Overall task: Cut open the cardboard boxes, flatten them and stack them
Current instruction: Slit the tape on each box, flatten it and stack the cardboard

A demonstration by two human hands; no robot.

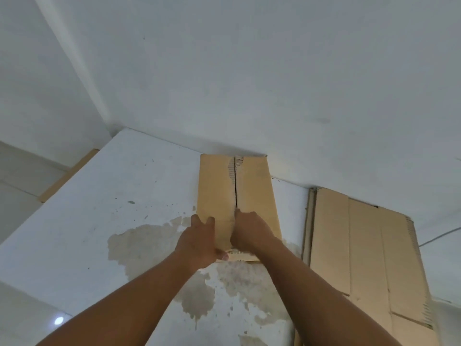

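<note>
Cardboard box [217, 196], far edge of the table [74, 233]: plain tan, frayed grey-white at the seam's far end. Flattened cardboard [361, 245], right edge: same tan. Table white, blotched grey-brown, dark specks.

Both bare forearms reach forward and converge. The left hand [199, 242] lies back up, fingers on top of the box [254, 191], thumb against its near edge in a pinch grip. The right hand [250, 233], just beside it, is back up with fingers curled under at the box's centre seam. What they hold is hidden.
</note>
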